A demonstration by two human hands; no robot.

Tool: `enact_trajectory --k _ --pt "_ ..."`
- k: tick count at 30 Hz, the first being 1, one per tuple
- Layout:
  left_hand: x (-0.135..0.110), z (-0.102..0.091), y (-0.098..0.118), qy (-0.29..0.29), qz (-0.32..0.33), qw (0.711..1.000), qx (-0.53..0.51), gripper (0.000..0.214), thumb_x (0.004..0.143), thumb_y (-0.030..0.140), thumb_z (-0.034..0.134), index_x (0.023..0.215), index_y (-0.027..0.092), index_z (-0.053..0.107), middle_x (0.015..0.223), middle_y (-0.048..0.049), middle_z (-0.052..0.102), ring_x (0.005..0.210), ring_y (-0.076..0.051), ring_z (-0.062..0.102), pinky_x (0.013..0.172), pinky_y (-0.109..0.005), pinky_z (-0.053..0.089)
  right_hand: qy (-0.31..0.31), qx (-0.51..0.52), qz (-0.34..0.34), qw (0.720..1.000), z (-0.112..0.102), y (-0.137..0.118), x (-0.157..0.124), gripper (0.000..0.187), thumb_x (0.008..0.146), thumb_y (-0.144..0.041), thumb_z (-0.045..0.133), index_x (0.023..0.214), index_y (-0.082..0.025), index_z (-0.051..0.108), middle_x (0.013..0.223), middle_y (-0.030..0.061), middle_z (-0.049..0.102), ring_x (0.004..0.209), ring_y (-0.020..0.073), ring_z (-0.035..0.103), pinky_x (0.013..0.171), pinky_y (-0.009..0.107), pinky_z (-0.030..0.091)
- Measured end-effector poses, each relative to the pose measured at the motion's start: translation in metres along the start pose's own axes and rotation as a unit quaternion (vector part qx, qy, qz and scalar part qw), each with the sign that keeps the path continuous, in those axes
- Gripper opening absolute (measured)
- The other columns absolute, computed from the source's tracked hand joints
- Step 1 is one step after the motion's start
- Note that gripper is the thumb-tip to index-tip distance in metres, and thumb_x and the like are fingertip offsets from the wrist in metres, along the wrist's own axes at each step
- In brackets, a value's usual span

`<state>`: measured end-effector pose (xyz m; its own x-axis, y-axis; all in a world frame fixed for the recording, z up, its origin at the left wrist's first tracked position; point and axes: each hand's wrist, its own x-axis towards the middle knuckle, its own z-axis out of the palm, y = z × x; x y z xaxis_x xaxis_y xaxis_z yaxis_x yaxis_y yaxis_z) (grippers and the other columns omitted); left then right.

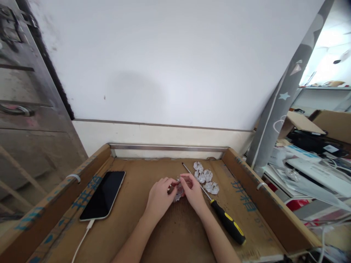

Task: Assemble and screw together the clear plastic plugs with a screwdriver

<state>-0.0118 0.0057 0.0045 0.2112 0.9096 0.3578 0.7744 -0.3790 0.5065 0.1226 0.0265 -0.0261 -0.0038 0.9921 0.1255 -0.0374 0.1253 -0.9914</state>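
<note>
Between my hands, over the middle of the cardboard, is a clear plastic part (178, 193), partly hidden by my fingers. My left hand (162, 193) pinches it from the left with thumb and fingertips. From the right, my right hand (192, 190) closes its thumb and fingers on the same part. Several similar clear plastic pieces (207, 175) with small metal prongs lie just right of my right hand. A long screwdriver (227, 222) with a black and yellow handle rests beside my right forearm, its shaft pointing away toward the back.
A phone (103, 195) with a white charging cable (82, 239) lies on the left. Raised cardboard sides (263, 197) border the work surface, with a metal strip (170, 147) at the back. A grey patterned curtain (282, 95) and cluttered boxes (331, 124) stand at right.
</note>
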Motion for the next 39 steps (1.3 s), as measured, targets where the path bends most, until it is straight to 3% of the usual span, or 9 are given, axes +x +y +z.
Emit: enact_trajectory --k 27,39 --pt "0.0000 0.0029 -0.0032 -0.005 0.018 1.000 -0.013 0.015 0.084 0.019 0.045 0.088 0.023 0.059 0.089 -0.0008 0.060 0.087 -0.018 0.054 0.075 -0.029 0.042 -0.001 -0.013 0.000 1.000 -0.0009 0.0004 0.0006 0.042 0.074 -0.051 0.055 0.095 -0.015 0.054 0.078 0.0043 0.059 0.059 0.0100 0.052 0.041 0.018 0.040" --pt "0.0004 0.0019 -0.0026 0.003 0.001 0.999 -0.045 0.015 0.083 0.021 0.045 0.088 0.023 0.058 0.089 -0.0010 0.063 0.084 -0.017 0.056 0.076 -0.030 0.042 0.002 0.028 0.020 0.999 0.0004 0.0006 0.0016 0.045 0.069 -0.053 0.059 0.094 -0.015 0.053 0.074 0.0024 0.056 0.057 0.0096 0.052 0.038 0.017 0.041"
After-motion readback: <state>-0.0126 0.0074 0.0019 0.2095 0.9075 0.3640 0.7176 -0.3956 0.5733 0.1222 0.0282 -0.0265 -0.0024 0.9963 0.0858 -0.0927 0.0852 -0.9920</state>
